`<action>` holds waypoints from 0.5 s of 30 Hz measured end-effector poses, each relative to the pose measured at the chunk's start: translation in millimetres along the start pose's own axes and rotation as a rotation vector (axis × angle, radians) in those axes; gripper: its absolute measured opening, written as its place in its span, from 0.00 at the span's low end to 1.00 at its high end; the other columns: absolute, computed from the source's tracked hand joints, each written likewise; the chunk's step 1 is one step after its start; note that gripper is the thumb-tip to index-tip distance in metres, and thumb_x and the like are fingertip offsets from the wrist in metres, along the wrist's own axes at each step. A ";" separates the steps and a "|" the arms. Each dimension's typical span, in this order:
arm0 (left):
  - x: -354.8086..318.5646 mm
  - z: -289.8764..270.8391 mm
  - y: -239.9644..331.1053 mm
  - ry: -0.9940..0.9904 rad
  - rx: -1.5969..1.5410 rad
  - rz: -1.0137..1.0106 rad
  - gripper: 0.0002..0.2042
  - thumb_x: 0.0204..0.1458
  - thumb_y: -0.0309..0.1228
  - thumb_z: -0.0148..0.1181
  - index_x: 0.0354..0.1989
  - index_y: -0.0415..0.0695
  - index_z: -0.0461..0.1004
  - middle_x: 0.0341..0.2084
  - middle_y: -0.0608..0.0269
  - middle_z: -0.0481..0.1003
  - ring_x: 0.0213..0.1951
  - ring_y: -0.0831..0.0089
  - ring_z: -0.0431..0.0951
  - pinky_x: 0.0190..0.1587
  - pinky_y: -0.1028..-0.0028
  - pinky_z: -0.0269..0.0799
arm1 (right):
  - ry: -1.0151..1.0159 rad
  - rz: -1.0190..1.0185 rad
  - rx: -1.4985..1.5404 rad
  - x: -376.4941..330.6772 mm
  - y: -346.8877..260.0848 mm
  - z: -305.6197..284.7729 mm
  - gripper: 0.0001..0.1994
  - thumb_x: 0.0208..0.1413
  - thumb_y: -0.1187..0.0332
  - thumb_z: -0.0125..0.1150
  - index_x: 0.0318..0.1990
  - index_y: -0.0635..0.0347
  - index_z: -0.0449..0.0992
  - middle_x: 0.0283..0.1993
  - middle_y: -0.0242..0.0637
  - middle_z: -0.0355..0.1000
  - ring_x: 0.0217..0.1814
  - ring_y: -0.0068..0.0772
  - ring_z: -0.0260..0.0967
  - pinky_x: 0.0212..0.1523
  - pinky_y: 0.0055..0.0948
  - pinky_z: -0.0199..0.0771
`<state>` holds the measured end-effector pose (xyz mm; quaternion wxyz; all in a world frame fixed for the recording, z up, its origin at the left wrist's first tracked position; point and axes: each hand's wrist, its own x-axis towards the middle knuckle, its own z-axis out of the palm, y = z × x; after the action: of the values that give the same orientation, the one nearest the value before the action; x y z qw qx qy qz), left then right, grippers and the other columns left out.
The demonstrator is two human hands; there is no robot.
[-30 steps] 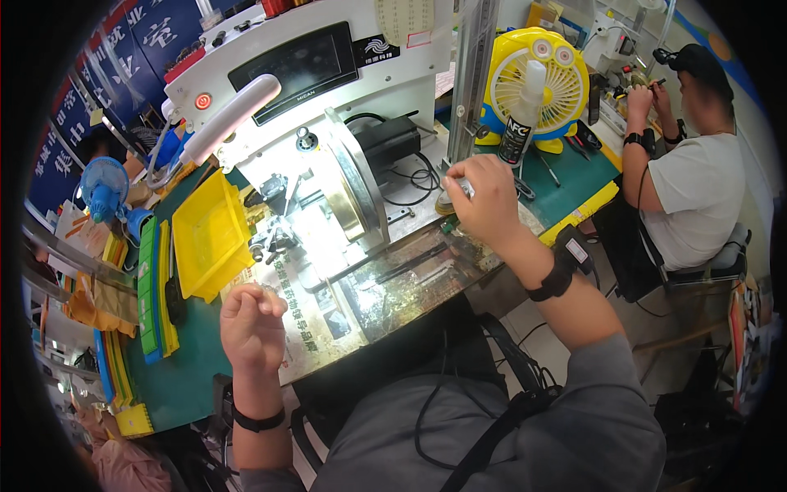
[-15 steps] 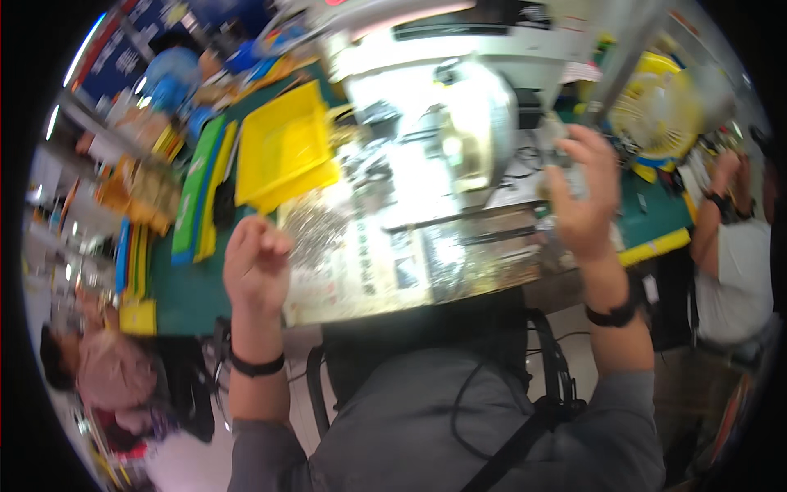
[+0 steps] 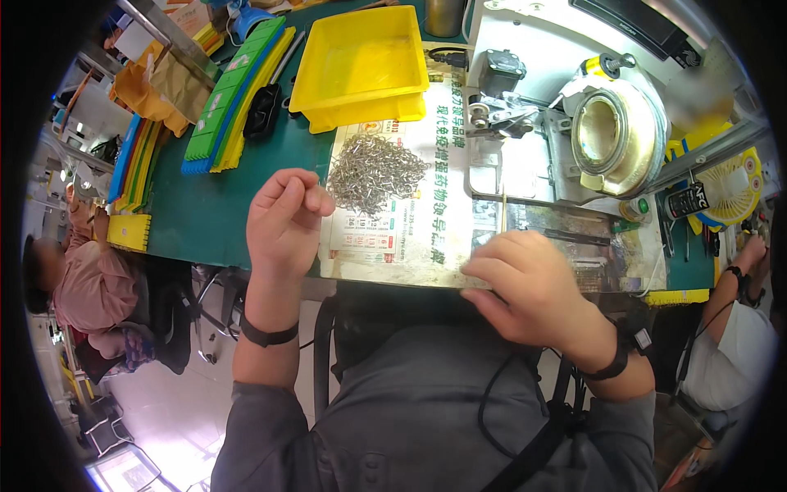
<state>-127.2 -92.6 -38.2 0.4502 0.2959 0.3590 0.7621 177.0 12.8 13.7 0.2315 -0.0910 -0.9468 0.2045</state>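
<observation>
The person at the bench has the left hand raised over the near edge of the green mat, fingers curled loosely inward with thumb and forefinger pinched together; whether anything small sits between them is too fine to tell. Just to the right of that hand, near but apart from its knuckles, a heap of small metal clips lies on a printed sheet under clear plastic. The right hand rests at the sheet's near edge, well to the right of the heap, fingers bent down onto the surface and grasping nothing that shows. Behind the heap stands an empty yellow tray, and to its right a grey machine with a round metal ring.
</observation>
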 end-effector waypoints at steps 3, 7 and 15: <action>-7.9 -7.7 -3.2 0.016 0.099 0.009 0.09 0.67 0.30 0.52 0.43 0.36 0.75 0.27 0.63 0.72 0.33 0.69 0.72 0.42 0.69 0.69 | -0.075 0.042 -0.087 14.7 -1.0 28.2 0.13 0.51 0.66 0.69 0.42 0.58 0.76 0.38 0.36 0.73 0.41 0.40 0.72 0.42 0.37 0.69; -13.9 -15.4 -12.4 0.034 0.203 -0.013 0.10 0.66 0.29 0.53 0.46 0.34 0.75 0.28 0.62 0.74 0.33 0.69 0.73 0.42 0.69 0.70 | -0.126 0.077 -0.163 44.5 -1.1 56.9 0.14 0.53 0.61 0.68 0.42 0.58 0.75 0.37 0.37 0.70 0.41 0.40 0.70 0.42 0.38 0.68; -16.7 -22.3 -13.2 0.008 0.108 0.030 0.10 0.66 0.29 0.55 0.47 0.34 0.75 0.28 0.61 0.74 0.33 0.69 0.73 0.41 0.70 0.69 | -0.130 0.082 -0.236 49.4 7.2 59.9 0.16 0.53 0.58 0.69 0.41 0.58 0.76 0.37 0.37 0.70 0.43 0.39 0.69 0.42 0.38 0.67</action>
<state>-131.2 -109.5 -63.7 0.4207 0.3222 0.3966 0.7496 105.7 11.8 -18.0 0.1490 -0.1427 -0.9727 0.1064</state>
